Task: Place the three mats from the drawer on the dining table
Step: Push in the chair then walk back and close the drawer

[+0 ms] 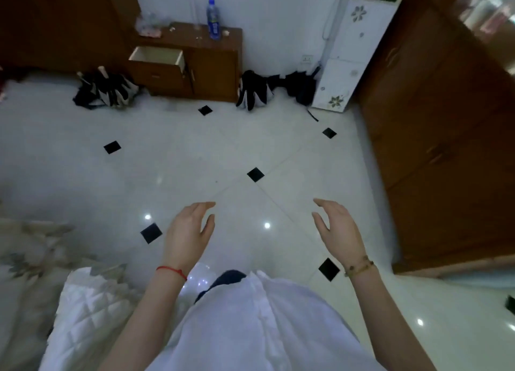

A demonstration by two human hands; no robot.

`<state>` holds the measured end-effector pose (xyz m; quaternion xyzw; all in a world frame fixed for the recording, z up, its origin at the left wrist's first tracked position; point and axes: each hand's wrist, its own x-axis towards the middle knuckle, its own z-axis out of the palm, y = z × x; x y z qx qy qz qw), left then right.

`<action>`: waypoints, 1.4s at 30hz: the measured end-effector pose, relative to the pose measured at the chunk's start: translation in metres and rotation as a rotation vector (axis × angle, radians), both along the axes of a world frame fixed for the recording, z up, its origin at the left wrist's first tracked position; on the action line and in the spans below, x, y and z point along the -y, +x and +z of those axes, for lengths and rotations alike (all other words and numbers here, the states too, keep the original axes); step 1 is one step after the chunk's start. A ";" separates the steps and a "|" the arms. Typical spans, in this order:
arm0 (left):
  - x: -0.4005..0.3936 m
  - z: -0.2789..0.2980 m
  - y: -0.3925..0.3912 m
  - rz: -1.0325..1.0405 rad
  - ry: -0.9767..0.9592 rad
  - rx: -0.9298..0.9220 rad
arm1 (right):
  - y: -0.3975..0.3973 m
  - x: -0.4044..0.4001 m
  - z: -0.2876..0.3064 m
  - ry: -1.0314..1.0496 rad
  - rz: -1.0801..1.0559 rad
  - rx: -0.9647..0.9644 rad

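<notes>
I am standing on the white tiled floor (195, 158), facing the low wooden cabinet (214, 63) at about twelve o'clock, well apart from me. Its drawer (157, 58) is hanging pulled out at roughly eleven o'clock, and from here I cannot tell whether any mats are lying inside; the pale interior is showing nothing I can make out. I am holding my left hand (188, 231) and right hand (338, 225) out in front of me, fingers loosely spread and relaxed, gripping nothing. No dining table is showing in this view.

I judge that I am heading to the drawer to fetch a mat. Folded black umbrellas (107, 90) are lying on the floor at ten o'clock, and more dark umbrellas (255, 91) at one o'clock, flanking the cabinet, so I could catch a foot on them. The blue-capped bottle (213, 19) is standing on the cabinet top just beyond the drawer; a careless reach could knock it over.
</notes>
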<state>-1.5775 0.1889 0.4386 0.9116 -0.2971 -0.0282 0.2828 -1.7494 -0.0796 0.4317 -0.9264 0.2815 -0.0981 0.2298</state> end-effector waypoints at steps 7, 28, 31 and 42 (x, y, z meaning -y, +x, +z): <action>0.052 -0.015 0.113 0.166 0.021 -0.078 | 0.154 0.073 -0.010 0.053 0.136 -0.018; 0.140 0.001 0.641 0.342 0.055 -0.008 | 0.725 0.167 -0.020 0.070 0.316 -0.002; 0.148 -0.014 0.701 0.363 0.062 -0.037 | 0.794 0.178 -0.034 0.067 0.346 -0.019; 0.185 0.000 0.972 0.411 0.034 0.023 | 1.095 0.226 -0.017 0.051 0.446 0.010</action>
